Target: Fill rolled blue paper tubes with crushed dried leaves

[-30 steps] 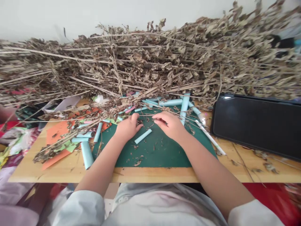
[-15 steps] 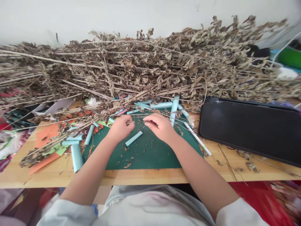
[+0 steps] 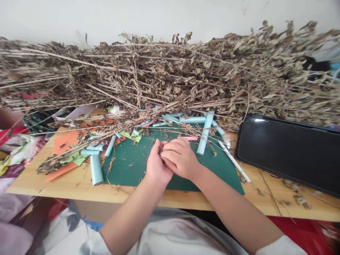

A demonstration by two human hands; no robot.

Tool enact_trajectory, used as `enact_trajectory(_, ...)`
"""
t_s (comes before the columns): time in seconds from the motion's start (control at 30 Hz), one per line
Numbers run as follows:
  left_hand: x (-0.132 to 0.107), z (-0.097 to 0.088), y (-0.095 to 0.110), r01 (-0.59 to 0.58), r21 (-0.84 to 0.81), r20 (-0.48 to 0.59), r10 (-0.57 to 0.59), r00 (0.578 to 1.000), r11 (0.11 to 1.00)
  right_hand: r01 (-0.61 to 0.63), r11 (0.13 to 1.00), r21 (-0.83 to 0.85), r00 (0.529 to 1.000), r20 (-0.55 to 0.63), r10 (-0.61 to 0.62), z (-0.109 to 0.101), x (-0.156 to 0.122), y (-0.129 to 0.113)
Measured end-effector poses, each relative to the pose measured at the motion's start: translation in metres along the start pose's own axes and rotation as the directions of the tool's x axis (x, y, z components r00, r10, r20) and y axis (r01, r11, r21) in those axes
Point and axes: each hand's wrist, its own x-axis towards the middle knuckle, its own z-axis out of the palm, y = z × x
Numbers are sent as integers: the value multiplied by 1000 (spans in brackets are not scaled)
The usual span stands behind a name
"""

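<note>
Green mat (image 3: pixel 127 166) lies under my left hand (image 3: pixel 156 168) and right hand (image 3: pixel 180 157), both curled shut on a dry twig scrap (image 3: pixel 160 148) between them; squeezing harder could crumble it into the litter below.

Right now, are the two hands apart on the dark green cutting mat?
No, the left hand and right hand are pressed together, fingers overlapping, above the dark green cutting mat.

Mat (image 3: pixel 127 170) dk green; paper rolls (image 3: pixel 96 170) lt blue.
</note>
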Motion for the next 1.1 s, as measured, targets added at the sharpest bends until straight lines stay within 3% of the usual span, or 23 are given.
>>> enact_trajectory(0.13,-11,1,-15,-215,-42,34,217,976,976,6,997,-71,999,38,-3,0,-2,2)
enact_trajectory(0.23,-3,1,-20,-215,39,1,215,977,976,-56,997,-49,994,91,61,-3,-2,5)
enact_trajectory(0.33,9,1,-10,-249,115,-5,251,968,962,-130,974,183,973,214,89,-3,-1,6)
enact_trajectory(0.43,16,0,6,-367,189,93,356,930,911,-210,880,426,946,317,72,-1,-1,4)
enact_trajectory(0.53,15,1,19,-362,268,189,320,928,893,-302,749,589,937,327,120,1,-2,1)
enact_trajectory(0.6,12,4,25,-356,282,255,288,923,891,-336,610,717,941,276,195,1,-2,1)
enact_trajectory(0.67,10,7,27,-376,290,339,273,900,880,-342,471,813,932,230,279,0,-2,1)
enact_trajectory(0.73,9,10,27,-410,313,434,255,864,857,-330,385,862,922,206,328,-1,-2,2)
enact_trajectory(0.93,16,9,18,-470,356,632,162,758,808,-376,389,841,889,209,408,1,-3,4)
enact_trajectory(1.0,21,7,17,-478,346,639,170,751,808,-417,390,821,867,230,442,2,-3,5)
enact_trajectory(1.1,26,5,18,-460,338,607,184,773,821,-416,346,841,850,225,476,5,-2,8)
